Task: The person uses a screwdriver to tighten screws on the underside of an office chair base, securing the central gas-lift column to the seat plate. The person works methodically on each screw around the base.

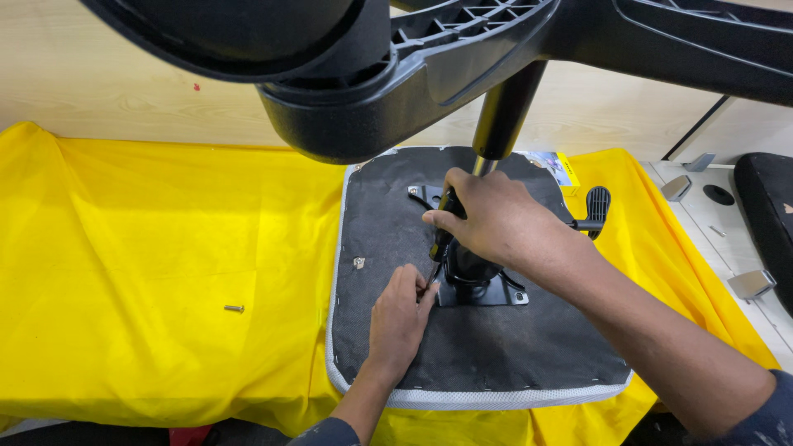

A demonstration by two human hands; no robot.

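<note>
On yellow cloth [149,239], upturned black seat [496,347] with grey stapled edging.

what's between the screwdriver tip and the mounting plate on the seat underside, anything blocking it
Nothing visible blocks it. The right hand holds the screwdriver with its tip down at the plate corner, and the left hand fingers rest beside the tip, not under it.
</note>
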